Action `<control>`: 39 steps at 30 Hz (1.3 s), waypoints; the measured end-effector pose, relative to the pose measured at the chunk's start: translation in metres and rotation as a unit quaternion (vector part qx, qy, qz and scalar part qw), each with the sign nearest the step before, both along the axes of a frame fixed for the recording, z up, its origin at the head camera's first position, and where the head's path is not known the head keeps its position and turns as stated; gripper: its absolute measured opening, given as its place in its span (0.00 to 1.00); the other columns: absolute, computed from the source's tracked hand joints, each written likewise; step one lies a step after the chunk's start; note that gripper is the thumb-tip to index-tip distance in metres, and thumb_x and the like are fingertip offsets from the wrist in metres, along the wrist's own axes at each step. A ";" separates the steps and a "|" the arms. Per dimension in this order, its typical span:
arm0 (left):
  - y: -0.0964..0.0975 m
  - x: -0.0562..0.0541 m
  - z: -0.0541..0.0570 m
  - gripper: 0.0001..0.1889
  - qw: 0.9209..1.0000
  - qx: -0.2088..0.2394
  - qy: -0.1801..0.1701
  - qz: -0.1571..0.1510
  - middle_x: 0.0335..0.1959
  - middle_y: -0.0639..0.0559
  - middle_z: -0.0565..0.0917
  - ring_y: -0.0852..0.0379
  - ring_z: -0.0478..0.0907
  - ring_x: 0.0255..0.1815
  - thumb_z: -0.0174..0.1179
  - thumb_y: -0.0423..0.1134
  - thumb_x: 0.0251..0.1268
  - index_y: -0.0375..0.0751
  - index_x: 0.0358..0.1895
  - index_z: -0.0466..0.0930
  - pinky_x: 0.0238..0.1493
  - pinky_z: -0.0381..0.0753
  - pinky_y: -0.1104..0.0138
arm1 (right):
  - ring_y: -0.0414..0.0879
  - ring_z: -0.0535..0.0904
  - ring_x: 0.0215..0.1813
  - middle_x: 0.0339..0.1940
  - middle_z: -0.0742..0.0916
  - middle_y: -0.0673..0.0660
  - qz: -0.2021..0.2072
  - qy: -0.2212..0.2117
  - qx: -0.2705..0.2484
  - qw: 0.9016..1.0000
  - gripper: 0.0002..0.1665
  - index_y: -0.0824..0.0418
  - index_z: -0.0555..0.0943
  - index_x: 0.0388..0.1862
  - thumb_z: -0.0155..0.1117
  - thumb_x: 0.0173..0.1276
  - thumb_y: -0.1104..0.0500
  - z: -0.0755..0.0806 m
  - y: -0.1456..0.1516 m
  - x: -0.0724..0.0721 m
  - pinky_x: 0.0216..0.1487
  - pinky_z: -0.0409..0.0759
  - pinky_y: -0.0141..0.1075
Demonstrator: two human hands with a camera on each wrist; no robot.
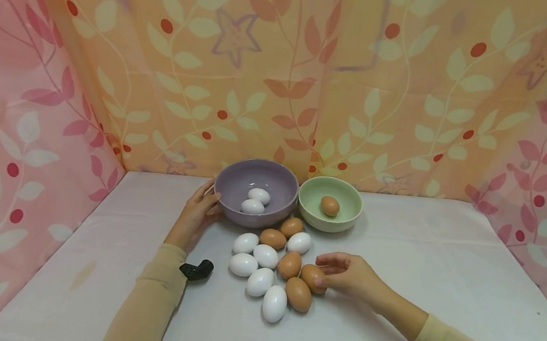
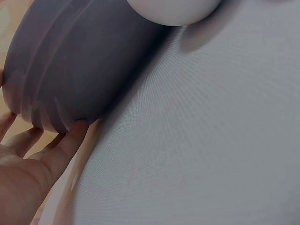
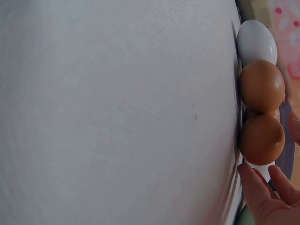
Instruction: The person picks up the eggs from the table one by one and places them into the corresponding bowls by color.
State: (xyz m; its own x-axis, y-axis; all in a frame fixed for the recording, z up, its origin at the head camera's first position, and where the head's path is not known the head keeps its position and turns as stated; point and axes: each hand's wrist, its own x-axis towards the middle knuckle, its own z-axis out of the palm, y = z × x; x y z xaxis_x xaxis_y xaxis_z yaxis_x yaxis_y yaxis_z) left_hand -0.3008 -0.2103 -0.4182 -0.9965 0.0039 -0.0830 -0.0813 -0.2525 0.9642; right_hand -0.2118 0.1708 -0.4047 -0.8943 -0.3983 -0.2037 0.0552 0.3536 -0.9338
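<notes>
My left hand (image 1: 198,207) rests against the left side of a purple bowl (image 1: 222,207), its fingers (image 2: 70,140) lying fairly straight on the outer wall. Two white eggs (image 1: 252,207) lie inside that bowl. My right hand (image 1: 354,279) is at a brown egg (image 1: 313,277) on the right edge of a loose group of eggs, thumb on one side and fingers on the other. In the right wrist view the fingertips (image 3: 244,169) are just beside the brown egg (image 3: 261,140), without a clear grip. A green bowl (image 1: 329,224) holds one brown egg (image 1: 330,206).
Several white eggs (image 1: 274,304) and brown eggs (image 1: 298,294) lie close together on the white cloth (image 1: 396,244) in front of the bowls, which stand side by side. Patterned orange curtain (image 1: 282,82) hangs behind, with pink curtain (image 1: 6,137) at the sides.
</notes>
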 end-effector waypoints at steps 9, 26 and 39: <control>0.000 0.000 -0.001 0.33 1.000 -0.005 0.004 0.001 0.82 0.54 0.51 0.49 0.60 0.77 0.52 0.39 0.77 0.56 0.80 0.51 0.74 0.64 0.50 | 0.48 0.83 0.58 0.61 0.84 0.66 0.015 -0.001 -0.003 1.000 0.37 0.72 0.76 0.63 0.77 0.58 0.56 0.000 -0.002 0.002 0.53 0.82 0.32; 0.000 0.000 -0.003 0.33 1.000 -0.003 0.004 0.000 0.83 0.52 0.51 0.49 0.59 0.78 0.51 0.38 0.77 0.56 0.80 0.50 0.74 0.62 0.49 | 0.40 0.83 0.48 0.52 0.88 0.61 0.020 -0.006 -0.011 1.000 0.33 0.72 0.79 0.59 0.77 0.58 0.57 -0.001 -0.004 0.001 0.47 0.84 0.31; 0.000 -0.001 -0.002 0.34 1.000 -0.004 0.003 0.004 0.83 0.53 0.50 0.50 0.58 0.78 0.52 0.39 0.77 0.57 0.80 0.50 0.75 0.62 0.49 | 0.42 0.84 0.51 0.53 0.88 0.60 -0.011 0.032 0.039 0.999 0.32 0.66 0.80 0.60 0.76 0.59 0.53 0.019 0.002 -0.008 0.51 0.84 0.36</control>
State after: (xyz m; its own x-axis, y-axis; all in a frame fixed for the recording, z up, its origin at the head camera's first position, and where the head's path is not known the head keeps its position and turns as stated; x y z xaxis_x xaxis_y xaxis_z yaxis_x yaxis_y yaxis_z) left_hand -0.3014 -0.2106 -0.4199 -0.9970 -0.0039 -0.0771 -0.0738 -0.2451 0.9667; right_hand -0.2203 0.1725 -0.3853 -0.9146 -0.3646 -0.1749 0.0042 0.4239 -0.9057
